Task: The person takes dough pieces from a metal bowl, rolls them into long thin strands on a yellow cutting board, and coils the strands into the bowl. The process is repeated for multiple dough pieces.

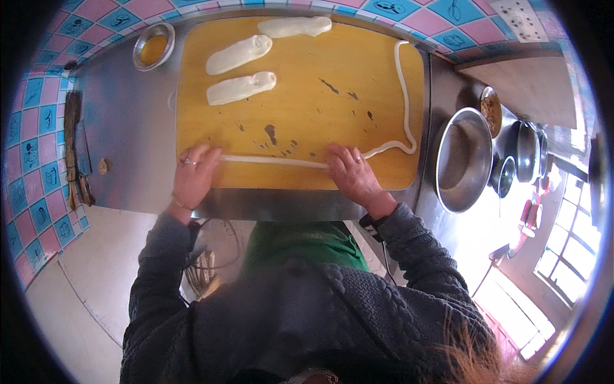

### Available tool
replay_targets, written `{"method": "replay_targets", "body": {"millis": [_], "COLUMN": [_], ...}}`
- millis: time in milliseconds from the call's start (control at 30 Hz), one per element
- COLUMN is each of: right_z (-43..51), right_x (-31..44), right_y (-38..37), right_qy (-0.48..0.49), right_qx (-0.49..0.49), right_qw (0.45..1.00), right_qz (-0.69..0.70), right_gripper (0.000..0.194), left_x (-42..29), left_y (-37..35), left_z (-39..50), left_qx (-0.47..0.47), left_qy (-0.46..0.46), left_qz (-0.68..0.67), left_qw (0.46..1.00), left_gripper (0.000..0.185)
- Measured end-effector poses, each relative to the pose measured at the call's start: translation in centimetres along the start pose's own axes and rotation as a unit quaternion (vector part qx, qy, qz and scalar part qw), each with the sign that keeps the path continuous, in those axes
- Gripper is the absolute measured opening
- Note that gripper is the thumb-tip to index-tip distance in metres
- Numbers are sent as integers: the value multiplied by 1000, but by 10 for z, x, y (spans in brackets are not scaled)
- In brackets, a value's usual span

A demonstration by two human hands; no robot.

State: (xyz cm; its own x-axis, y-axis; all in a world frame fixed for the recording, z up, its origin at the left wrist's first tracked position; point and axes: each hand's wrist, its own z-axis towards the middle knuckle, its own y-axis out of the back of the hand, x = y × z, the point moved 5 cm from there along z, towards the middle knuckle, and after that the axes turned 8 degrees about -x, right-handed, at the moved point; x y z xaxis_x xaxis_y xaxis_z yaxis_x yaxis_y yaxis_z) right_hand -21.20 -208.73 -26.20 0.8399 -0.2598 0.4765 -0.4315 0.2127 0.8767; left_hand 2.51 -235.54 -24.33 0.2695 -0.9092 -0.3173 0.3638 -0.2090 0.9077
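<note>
A long thin rope of dough [276,161] runs nearly straight along the front of the yellow board [312,125]. My left hand [197,168], with a ring on one finger, has curled fingers around the rope's left end. My right hand [350,173] holds the same rope farther right, and its fingers hide a short stretch. Beyond that hand the dough bends and trails up the board's right side. Three flattened dough pieces lie at the board's far left: a lower one [241,89], a middle one [239,55] and one at the back edge [295,27].
A bowl of yellow liquid [154,49] sits at the back left of the metal counter [129,115]. A large steel basin [464,161] stands right of the board, near a brown-filled dish [490,113]. Long wooden sticks [72,144] lie along the left wall.
</note>
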Motion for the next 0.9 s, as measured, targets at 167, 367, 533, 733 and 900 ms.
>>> {"method": "replay_targets", "body": {"millis": [167, 367, 533, 733, 900], "right_z": [-21, 36, 92, 2, 77], "right_x": [-25, -22, 55, 78, 30], "right_y": [78, 112, 12, -28, -23], "right_qy": [20, -101, 1, 97, 0], "right_qx": [68, -67, -199, 12, -72], "right_qw": [996, 978, 980, 994, 992], "right_qz": [-56, -170, 9, -43, -101], "right_gripper": [36, 45, 60, 68, 66], "left_x": [-54, -90, -120, -167, -103], "left_y": [1, -56, -50, -26, -61], "left_z": [20, 46, 95, 36, 82], "left_qx": [-46, 4, -96, 112, 41], "left_qy": [-29, 46, 76, -103, -37], "left_qz": [-59, -185, -235, -135, 16], "left_qw": [997, 982, 964, 979, 998], "left_gripper": [30, 38, 56, 75, 76]}}
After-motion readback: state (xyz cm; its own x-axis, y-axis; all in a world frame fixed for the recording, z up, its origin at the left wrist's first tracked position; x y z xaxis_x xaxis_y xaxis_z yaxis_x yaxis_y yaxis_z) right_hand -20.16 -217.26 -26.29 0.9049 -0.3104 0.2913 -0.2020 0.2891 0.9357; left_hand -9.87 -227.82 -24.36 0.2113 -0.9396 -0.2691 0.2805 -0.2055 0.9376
